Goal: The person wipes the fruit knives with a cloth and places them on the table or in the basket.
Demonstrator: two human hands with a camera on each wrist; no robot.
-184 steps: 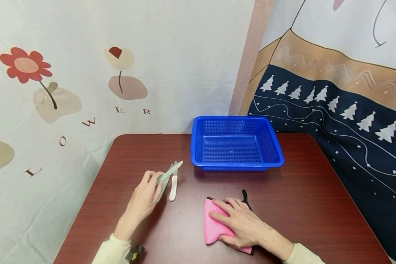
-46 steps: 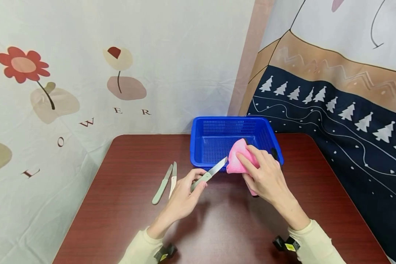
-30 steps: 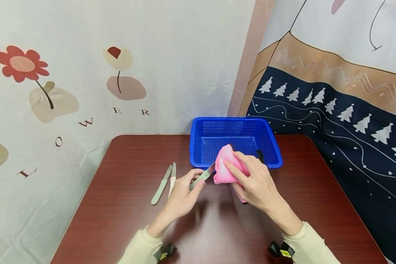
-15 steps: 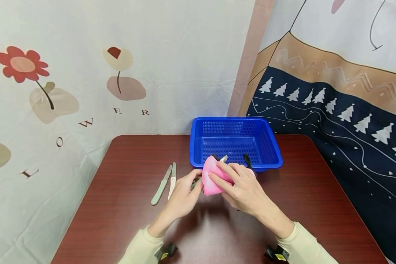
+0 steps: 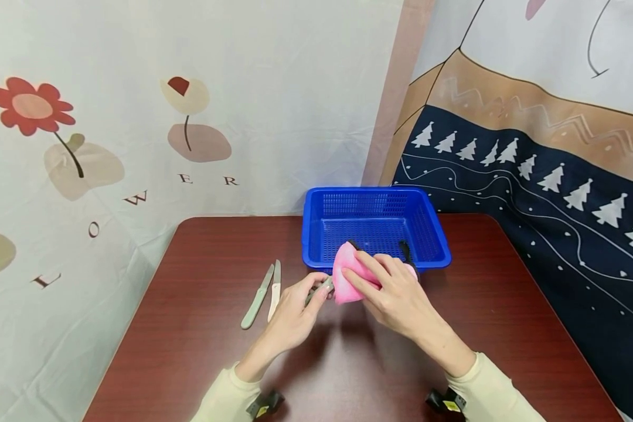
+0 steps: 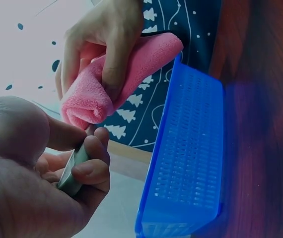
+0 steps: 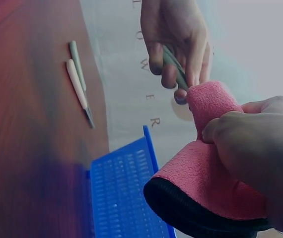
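Note:
My left hand (image 5: 292, 310) grips a knife by its pale green handle (image 6: 74, 171), in front of the basket. A pink cloth (image 5: 348, 275) with black edging is folded round the knife's blade, which it hides. My right hand (image 5: 401, 296) pinches that cloth from the other side, thumb and fingers pressing it, as the right wrist view shows with the cloth (image 7: 213, 106) close to the left fingers. To the left of my left hand lie two more knives on the table, one with a green handle (image 5: 253, 308) and one with a white handle (image 5: 274, 299).
A blue plastic basket (image 5: 308, 234) with perforated walls stands at the back of the brown table (image 5: 190, 281), just beyond my hands. Printed cloth hangs (image 5: 274, 117) behind the table.
The right hand has brought the cloth from the table to the knife, wrapped the blade and slid it along; in the last half second it shifted slightly toward the tip. The left hand took up the knife.

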